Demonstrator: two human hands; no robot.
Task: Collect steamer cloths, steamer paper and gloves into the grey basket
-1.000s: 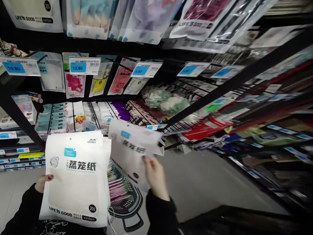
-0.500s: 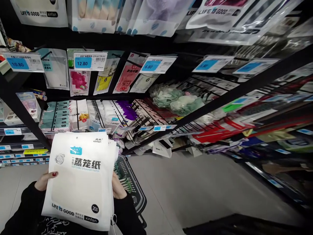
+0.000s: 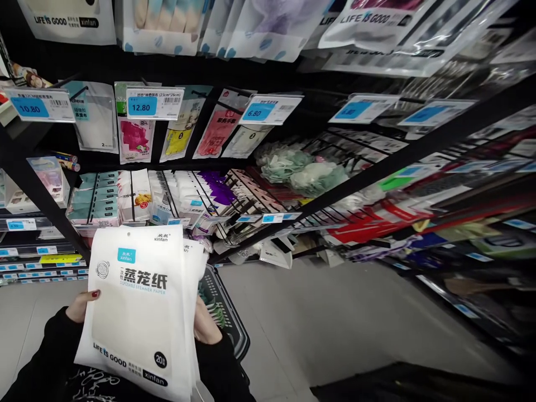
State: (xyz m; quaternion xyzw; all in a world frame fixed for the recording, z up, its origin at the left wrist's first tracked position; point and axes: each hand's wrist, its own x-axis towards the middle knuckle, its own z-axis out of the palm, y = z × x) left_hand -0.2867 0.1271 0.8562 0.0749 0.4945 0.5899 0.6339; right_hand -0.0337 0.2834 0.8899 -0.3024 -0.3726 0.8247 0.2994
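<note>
In front of my chest I hold a few white packs of disposable steamer paper (image 3: pixel 132 312), stacked and slightly fanned toward the right. My left hand (image 3: pixel 82 306) grips the left edge, its thumb with a dark red nail lying on the front pack and its other fingers hidden behind. On the right edge is my right hand (image 3: pixel 206 322), with its fingertips out of sight behind the packs. A dark shopping basket (image 3: pixel 234 312) with green things in it shows partly behind my right hand.
A black store rack (image 3: pixel 188 70) stands ahead, hung with packaged gloves, cloths and bags. Blue-and-white price tags (image 3: pixel 154 104) stick out from it. Grey floor (image 3: pixel 301 324) lies to the right, and a dark object (image 3: pixel 402 382) is at the lower right.
The steamer paper packs have shifted slightly and fanned apart more on the right side. Both hands have moved a little to the right and keep their hold.
</note>
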